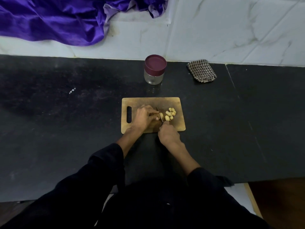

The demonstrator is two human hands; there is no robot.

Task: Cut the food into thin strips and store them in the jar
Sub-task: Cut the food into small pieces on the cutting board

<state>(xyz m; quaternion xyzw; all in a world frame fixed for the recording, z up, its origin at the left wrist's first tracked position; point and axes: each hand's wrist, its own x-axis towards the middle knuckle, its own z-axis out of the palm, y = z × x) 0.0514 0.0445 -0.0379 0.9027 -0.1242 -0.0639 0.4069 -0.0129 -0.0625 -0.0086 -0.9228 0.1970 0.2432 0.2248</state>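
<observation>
A wooden cutting board with a slot handle lies on the black counter. My left hand holds down a pale yellow piece of food with curled fingers. My right hand grips the handle of a knife, whose blade stands against the food beside my left fingers. Several cut pale pieces lie in a small heap to the right of the blade. A glass jar with a maroon lid on it stands behind the board, apart from it.
A folded checked cloth lies at the back right of the black counter. Purple satin fabric is spread over the white tiled surface behind. The counter's front edge runs close to my body.
</observation>
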